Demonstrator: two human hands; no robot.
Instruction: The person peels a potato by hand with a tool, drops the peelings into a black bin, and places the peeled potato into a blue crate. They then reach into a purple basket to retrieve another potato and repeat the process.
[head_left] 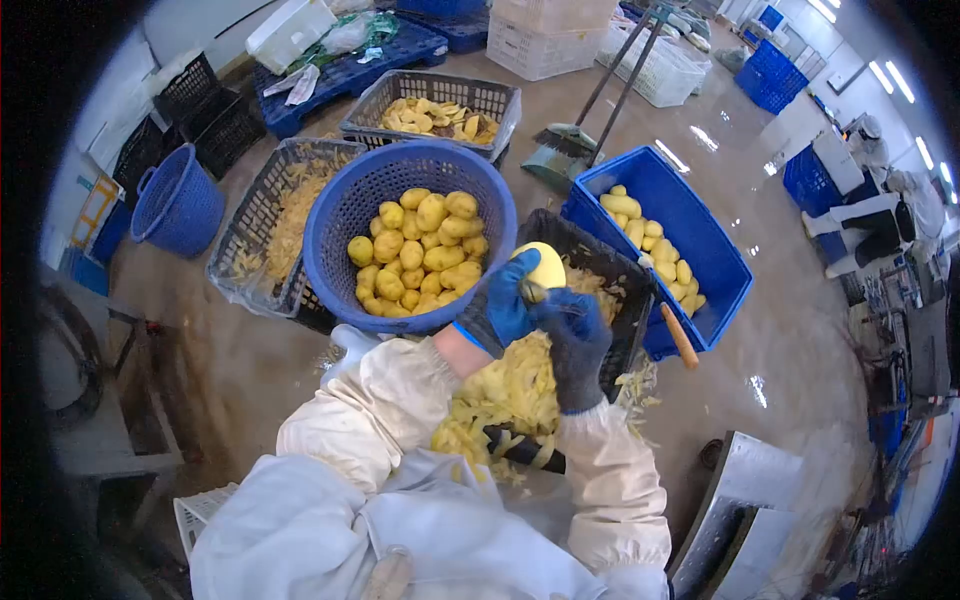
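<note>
My left hand (505, 305), in a blue-and-grey glove, is closed around a peeled yellow potato (547, 266). Right beside it, my right hand (577, 350) has its gloved fingers curled in against the potato's lower side. A small dark piece shows between the hands, but I cannot make out what the right hand grips. Under the hands, potato peelings (520, 385) are heaped over my lap and a black crate (632, 325). Left of them stands a round blue-purple basket (330, 245) of potatoes (412, 250). A blue bin (727, 275) at the right holds peeled potatoes (655, 245).
A wooden handle (680, 337) sticks out by the blue bin. Behind the basket are crates of peelings (290, 225) and potato pieces (435, 118). A long-handled dustpan (560, 160) stands beyond. The floor (780, 340) is wet; metal plates (740, 500) lie at lower right.
</note>
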